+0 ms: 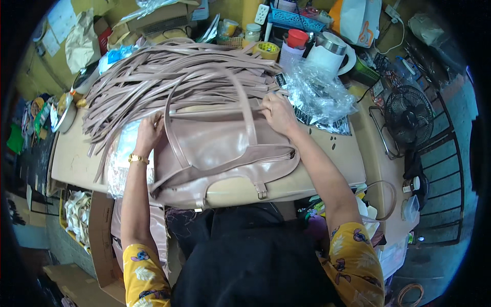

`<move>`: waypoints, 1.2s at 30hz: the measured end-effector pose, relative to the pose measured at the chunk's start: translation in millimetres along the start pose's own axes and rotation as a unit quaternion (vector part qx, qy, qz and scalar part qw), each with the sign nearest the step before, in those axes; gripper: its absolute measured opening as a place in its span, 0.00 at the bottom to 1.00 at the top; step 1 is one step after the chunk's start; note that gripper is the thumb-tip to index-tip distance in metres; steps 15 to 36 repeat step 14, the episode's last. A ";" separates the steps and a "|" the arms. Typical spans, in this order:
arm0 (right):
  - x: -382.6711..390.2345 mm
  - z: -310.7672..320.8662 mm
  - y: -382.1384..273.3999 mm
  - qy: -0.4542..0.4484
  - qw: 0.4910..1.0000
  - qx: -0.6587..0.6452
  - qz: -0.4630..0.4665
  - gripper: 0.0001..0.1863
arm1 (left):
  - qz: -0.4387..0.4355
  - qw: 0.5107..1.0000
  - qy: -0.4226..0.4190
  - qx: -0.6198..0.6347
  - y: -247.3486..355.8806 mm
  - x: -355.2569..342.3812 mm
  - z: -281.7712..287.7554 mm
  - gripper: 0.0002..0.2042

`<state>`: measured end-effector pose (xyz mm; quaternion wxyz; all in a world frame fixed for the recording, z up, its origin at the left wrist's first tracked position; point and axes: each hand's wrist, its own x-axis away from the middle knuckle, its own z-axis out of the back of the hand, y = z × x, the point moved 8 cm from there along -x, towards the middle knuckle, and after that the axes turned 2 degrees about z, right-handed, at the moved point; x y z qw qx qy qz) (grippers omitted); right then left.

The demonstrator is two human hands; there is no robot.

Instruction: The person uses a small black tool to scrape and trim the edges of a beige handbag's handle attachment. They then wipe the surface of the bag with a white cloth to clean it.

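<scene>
A mauve leather handbag lies on the beige work table in front of me, its far edge away from me. One long strap loop arches up from it. Two buckled tabs, one with a visible buckle, hang at its near edge, and a zip runs along the right part. My left hand, with a gold bracelet at the wrist, is closed on the bag's far left corner. My right hand pinches the bag's far right corner. The fingertips of both hands are partly hidden.
A large heap of mauve leather straps lies just beyond the bag. To the right are crumpled clear plastic, a white kettle and a black fan. Clear plastic film lies by my left wrist; a cardboard box stands below.
</scene>
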<state>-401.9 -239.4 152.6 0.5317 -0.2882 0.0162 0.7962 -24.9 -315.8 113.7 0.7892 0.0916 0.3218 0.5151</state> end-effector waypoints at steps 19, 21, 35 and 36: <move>-27.8 33.6 21.2 -0.397 0.810 -0.403 -0.153 0.13 | 0.113 0.864 -0.214 0.441 66.6 2.7 92.1 0.15; -27.8 33.6 21.2 -0.397 0.810 -0.403 -0.153 0.13 | 0.113 0.864 -0.214 0.441 66.6 2.7 92.1 0.15; -27.8 33.6 21.2 -0.397 0.810 -0.403 -0.153 0.13 | 0.113 0.864 -0.214 0.441 66.6 2.7 92.1 0.15; -27.8 33.6 21.2 -0.397 0.810 -0.403 -0.153 0.13 | 0.113 0.864 -0.214 0.441 66.6 2.7 92.1 0.15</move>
